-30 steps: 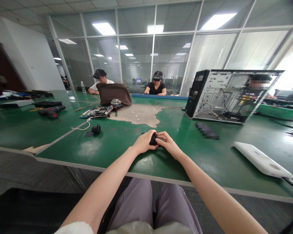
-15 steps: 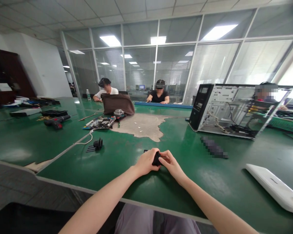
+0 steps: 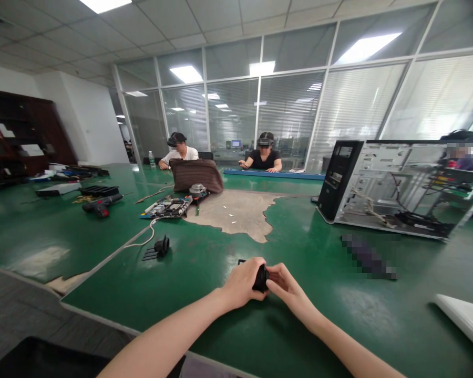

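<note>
Close in front of me, above the green table [image 3: 205,252], my left hand [image 3: 242,283] is wrapped round a small black plastic part [image 3: 260,279]. A dark edge of it pokes out past the far side of that hand; the rest is covered by my fingers. My right hand [image 3: 287,287] pinches the right side of the same part between thumb and fingers. To the left on the table lies another black part [image 3: 157,250] with a round end and several thin prongs.
An open computer case [image 3: 342,184] stands at right, near a blurred dark object [image 3: 366,257] and a white panel [image 3: 463,315]. A circuit board [image 3: 167,207], brown cloth-covered thing [image 3: 197,176] and power drill [image 3: 102,205] lie left. Two people sit opposite; another is behind the case.
The view has shifted, so the table's things appear lower and mostly farther right. Both hands keep hold of the black part, with little change in their grip.
</note>
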Demonstrator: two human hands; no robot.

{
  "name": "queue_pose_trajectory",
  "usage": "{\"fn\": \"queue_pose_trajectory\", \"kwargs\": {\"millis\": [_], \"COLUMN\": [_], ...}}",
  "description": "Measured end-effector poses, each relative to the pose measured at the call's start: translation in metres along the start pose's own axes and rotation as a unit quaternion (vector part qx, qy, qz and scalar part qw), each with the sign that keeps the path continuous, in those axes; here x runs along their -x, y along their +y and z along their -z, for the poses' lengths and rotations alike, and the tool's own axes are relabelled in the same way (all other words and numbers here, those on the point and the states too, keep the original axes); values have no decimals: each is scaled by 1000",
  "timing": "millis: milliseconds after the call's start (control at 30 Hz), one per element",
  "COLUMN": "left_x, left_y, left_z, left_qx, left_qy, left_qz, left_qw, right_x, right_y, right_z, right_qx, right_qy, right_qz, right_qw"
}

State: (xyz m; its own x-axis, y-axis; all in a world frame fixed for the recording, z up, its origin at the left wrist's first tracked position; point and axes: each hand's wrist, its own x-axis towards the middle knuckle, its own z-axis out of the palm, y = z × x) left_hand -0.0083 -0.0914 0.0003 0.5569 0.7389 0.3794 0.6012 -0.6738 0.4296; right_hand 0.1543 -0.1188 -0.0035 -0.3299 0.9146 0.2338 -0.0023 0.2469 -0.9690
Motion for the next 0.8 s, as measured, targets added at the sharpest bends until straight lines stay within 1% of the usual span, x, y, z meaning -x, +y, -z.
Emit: {"fn": "queue_pose_trajectory", "kwargs": {"millis": [67, 167, 333, 433, 500, 567, 667, 733, 800], "left_x": [-1, -2, -1, -5, -12, -24, -42, -49, -51], "left_y": [-1, -2, -4, -9, -15, -22, -31, -36, -39], "left_z": [-1, -2, -3, -4, -4, -4, -1, 0, 1], "left_qx": [-1, 5, 23, 30, 33, 27, 19, 12, 13], "left_qy": [6, 5, 4, -2, -10, -7, -6, -12, -16], "left_qz": [-5, -9, -27, -41, -36, -13, 13, 33, 22], "left_qw": [1000, 1000, 999, 999, 999, 1000, 1000, 999, 1000], "right_x": [-2, -4, -4, -6, -13, -26, -47, -56, -59], "right_y": [1, 2, 2, 7, 12, 17, 21, 21, 19], "right_z": [0, 1, 2, 5, 9, 14, 22, 25, 26], "right_qx": [5, 7, -10, -10, 3, 16, 13, 15, 30], "right_qy": [15, 21, 2, -9, 0, 11, -4, -4, -3], "right_qz": [4, -8, -30, -34, -24, -22, -19, -15, -15], "right_qw": [1000, 1000, 1000, 999, 1000, 1000, 1000, 1000, 999]}}
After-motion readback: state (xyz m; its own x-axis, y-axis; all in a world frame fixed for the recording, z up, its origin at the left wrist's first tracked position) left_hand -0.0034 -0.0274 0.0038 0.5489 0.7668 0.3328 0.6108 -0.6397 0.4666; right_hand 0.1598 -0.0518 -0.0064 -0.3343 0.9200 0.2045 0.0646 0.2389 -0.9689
